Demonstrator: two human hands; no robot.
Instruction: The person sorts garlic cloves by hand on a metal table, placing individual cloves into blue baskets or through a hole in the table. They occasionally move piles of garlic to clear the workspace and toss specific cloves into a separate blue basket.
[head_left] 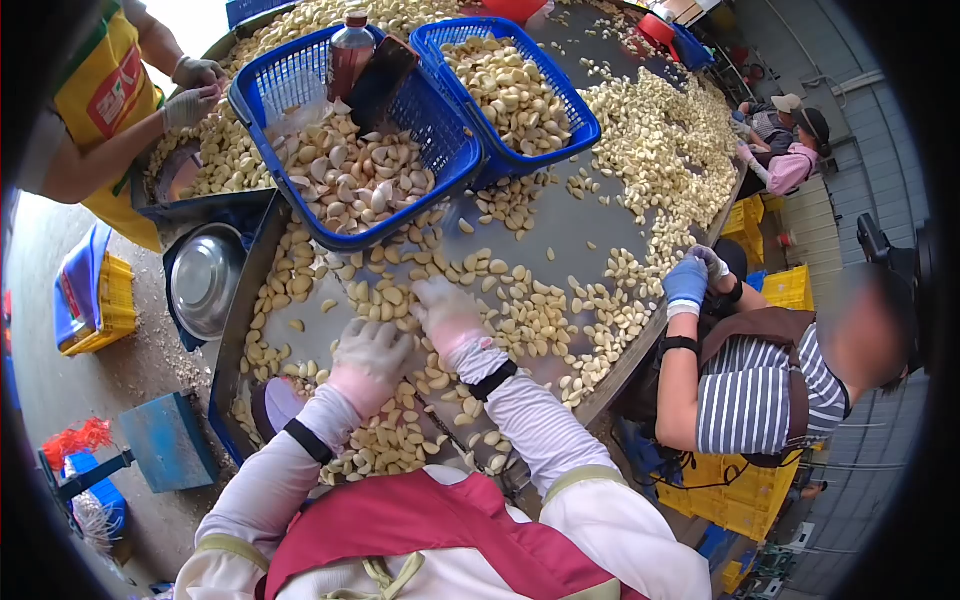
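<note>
Peeled garlic cloves (535,320) lie scattered over the metal tabletop (520,235) around both my hands. My left hand (370,362), in a pale thin glove, rests low among the cloves with its fingers apart and bent downward. Just to its right and slightly farther forward, my right hand (448,312), gloved too, reaches over more cloves with fingers loosely extended. No clove shows clearly in either hand; the undersides are hidden. Beyond them sits a blue basket (350,240) of unpeeled cloves (345,165), holding also a bottle (351,55) and a dark phone-like object (384,82).
A second blue basket (585,130) holds peeled cloves. A metal bowl (207,280) stands left of the table. At right, a person in a striped shirt (745,400) works at the edge; another in a yellow apron (105,110) stands at left. Yellow crates (725,495) sit lower right.
</note>
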